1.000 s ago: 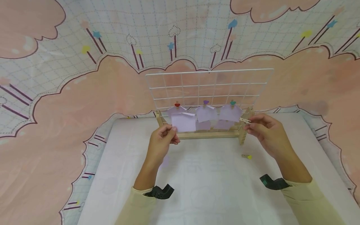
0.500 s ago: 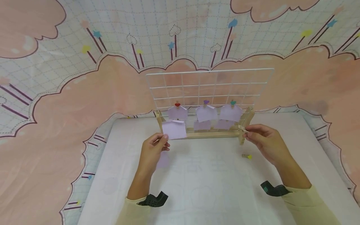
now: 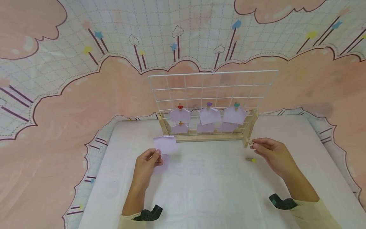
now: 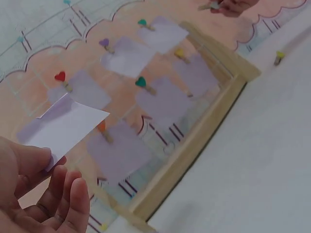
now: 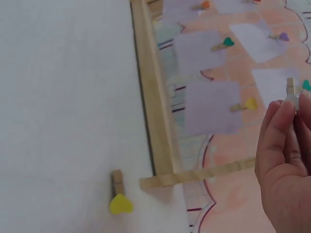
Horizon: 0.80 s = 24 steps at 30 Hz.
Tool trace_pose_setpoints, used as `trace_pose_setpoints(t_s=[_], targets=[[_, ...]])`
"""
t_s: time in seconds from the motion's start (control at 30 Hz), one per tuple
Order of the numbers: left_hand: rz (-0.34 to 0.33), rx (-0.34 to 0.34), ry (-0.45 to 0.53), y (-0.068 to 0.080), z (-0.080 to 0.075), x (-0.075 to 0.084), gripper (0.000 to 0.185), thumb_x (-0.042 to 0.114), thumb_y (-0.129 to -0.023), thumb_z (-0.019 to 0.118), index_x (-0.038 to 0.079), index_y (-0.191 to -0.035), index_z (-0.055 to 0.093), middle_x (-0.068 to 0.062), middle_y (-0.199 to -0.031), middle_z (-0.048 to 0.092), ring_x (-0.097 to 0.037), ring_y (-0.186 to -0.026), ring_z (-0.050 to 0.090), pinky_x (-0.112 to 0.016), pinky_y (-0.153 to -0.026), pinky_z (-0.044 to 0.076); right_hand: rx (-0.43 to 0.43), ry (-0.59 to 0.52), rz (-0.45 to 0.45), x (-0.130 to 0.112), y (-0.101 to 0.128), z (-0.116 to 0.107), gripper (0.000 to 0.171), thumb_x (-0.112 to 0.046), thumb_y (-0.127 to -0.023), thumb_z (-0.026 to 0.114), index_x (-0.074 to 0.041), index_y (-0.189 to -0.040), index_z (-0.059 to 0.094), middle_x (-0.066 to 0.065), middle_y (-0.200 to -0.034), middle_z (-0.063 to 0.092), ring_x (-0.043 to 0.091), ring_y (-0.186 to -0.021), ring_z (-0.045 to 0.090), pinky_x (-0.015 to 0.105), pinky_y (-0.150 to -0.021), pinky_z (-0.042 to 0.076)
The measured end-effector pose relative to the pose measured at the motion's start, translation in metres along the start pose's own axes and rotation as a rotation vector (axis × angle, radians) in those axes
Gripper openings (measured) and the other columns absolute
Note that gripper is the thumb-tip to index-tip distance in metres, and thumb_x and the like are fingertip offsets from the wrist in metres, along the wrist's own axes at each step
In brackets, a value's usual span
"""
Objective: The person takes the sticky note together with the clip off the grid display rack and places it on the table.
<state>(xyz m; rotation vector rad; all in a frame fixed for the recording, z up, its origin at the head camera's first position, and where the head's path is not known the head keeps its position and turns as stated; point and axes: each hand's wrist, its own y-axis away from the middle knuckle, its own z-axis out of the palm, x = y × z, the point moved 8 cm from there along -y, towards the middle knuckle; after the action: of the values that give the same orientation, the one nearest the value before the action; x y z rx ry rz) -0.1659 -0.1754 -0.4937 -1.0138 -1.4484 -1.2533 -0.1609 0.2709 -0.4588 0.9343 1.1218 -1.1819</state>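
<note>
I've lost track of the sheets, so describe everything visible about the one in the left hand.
The sheet is plain lilac paper, thin, with its top edge bent. The left hand pinches it near a lower corner, between thumb and fingers. It is held tilted above the white tabletop, in front of the rack's left end. No clip shows on it.

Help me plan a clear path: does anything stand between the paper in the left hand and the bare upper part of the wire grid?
Nothing visible stands between them: the paper, held by the left hand, is in front of the wire grid. Clipped notes hang lower on it, likely avoidable.
</note>
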Motion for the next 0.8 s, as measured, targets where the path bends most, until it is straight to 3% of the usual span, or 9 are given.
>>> trace_pose_setpoints(t_s=[0.37, 0.57, 0.8], targets=[[-0.083, 0.057, -0.051, 0.000, -0.032, -0.037, 0.023, 0.013, -0.102, 0.063, -0.007, -0.113, 0.063, -0.010, -0.090, 0.067, -0.015, -0.080, 0.064, -0.024, -0.075, 0.060, -0.004, 0.015, 0.085, 0.033, 0.017, -0.019, 0.022, 0.005, -0.100, 0.056, 0.000, -0.115, 0.072, 0.000, -0.108, 0.073, 0.009, -0.100, 0.074, 0.021, -0.090, 0.057], [-0.124, 0.071, -0.067, 0.003, -0.039, -0.054, 0.028, 0.018, -0.102, 0.064, -0.007, -0.116, 0.063, -0.007, -0.090, 0.067, -0.013, -0.081, 0.064, -0.023, -0.077, 0.058, 0.002, 0.066, 0.132, 0.045, 0.024, -0.024, 0.019, 0.004, -0.100, 0.058, 0.001, -0.114, 0.071, -0.003, -0.108, 0.071, 0.009, -0.100, 0.072, 0.020, -0.089, 0.057], [-0.145, 0.105, -0.106, 0.005, -0.045, -0.067, 0.029, 0.018, -0.101, 0.065, -0.008, -0.115, 0.066, -0.007, -0.089, 0.069, -0.012, -0.078, 0.065, -0.021, -0.074, 0.057, 0.013, 0.167, 0.187, 0.058, 0.028, -0.030, 0.022, 0.001, -0.098, 0.064, 0.014, -0.115, 0.066, -0.004, -0.107, 0.073, 0.006, -0.098, 0.073, 0.019, -0.087, 0.058]])
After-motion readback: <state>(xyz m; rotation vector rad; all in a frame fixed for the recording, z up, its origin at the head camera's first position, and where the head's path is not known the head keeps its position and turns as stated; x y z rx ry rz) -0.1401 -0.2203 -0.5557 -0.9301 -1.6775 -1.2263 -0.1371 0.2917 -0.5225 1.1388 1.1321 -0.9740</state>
